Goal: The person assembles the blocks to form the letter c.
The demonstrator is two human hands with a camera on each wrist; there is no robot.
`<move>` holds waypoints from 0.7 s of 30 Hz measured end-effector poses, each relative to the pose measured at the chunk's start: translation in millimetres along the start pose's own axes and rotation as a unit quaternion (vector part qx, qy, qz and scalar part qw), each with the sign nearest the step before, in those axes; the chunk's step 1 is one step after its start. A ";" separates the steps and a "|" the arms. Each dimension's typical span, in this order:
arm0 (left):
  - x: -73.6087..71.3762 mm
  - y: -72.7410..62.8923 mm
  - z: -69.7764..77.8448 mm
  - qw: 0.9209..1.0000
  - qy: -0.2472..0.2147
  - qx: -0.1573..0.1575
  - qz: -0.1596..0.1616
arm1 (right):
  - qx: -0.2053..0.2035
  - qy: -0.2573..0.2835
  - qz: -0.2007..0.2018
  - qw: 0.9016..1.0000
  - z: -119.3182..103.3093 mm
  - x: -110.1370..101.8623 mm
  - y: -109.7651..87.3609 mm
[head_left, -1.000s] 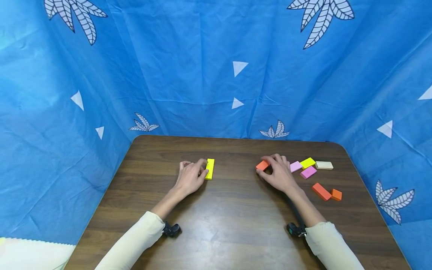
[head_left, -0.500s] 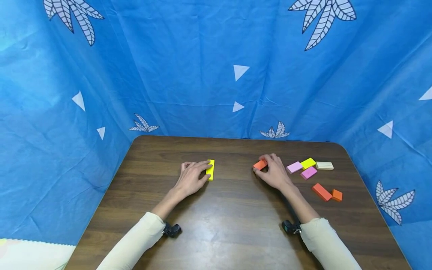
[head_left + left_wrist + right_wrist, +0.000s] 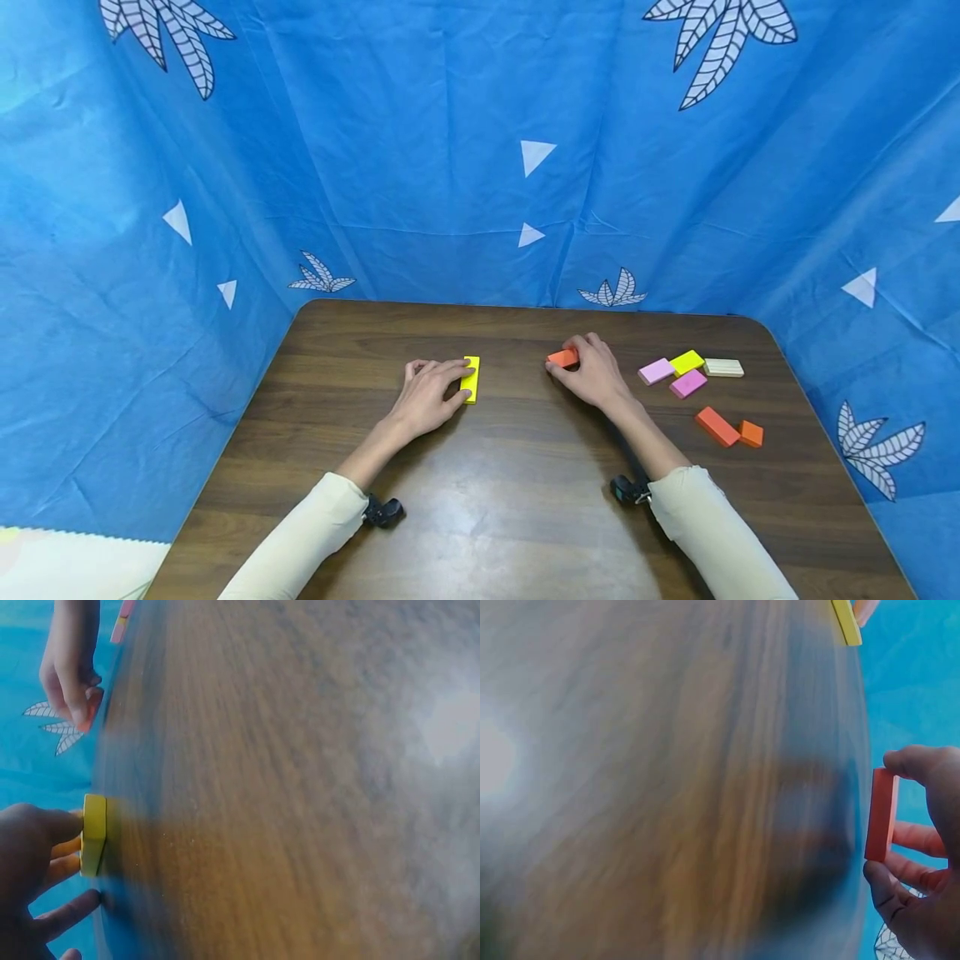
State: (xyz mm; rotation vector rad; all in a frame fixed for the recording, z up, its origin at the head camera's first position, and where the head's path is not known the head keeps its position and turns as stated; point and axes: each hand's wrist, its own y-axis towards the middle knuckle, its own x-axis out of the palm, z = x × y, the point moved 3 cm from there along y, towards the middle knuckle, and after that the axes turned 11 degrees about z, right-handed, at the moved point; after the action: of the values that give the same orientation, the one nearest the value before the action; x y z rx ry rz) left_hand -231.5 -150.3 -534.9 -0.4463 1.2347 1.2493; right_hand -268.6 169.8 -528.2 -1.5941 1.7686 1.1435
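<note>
My left hand (image 3: 429, 394) is at a yellow block (image 3: 472, 388) lying flat on the table, its thumb and fingertips on the block. In the left wrist view the yellow block (image 3: 93, 834) shows its long side, the fingers reaching over it. To the right, my right hand (image 3: 592, 372) pinches an orange-red block (image 3: 563, 357) between thumb and fingers. The right wrist view shows that orange-red block (image 3: 881, 814) held by its two ends. Whether it touches the tabletop is hard to tell.
The brown wooden table (image 3: 495, 483) ends at a blue curtain (image 3: 420, 167). At the right lie a light pink block (image 3: 656, 371), a darker pink block (image 3: 687, 383), a yellow block (image 3: 687, 362), a cream block (image 3: 723, 367), a red-orange block (image 3: 717, 427) and a short orange block (image 3: 751, 433).
My right hand has moved left with the orange-red block, closer to the left hand. The left fingers have shifted further over the yellow block, which stays nearly in place.
</note>
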 end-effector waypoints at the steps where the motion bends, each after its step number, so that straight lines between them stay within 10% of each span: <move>1: 0.2 0.0 -0.1 1.000 0.001 -0.001 -0.001 | 0.003 0.001 -0.001 1.000 -2.0 1.3 1.2; 21: -3.5 -3.3 1.4 0.999 0.026 0.004 -0.030 | 0.034 0.003 -0.007 0.999 -48.8 39.0 18.4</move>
State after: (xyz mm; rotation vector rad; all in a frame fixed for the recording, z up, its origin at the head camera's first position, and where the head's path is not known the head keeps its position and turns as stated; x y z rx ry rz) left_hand -227.4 -151.9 -532.5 -0.5089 1.2614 1.1877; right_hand -285.7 107.0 -529.5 -1.5689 1.7783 1.0609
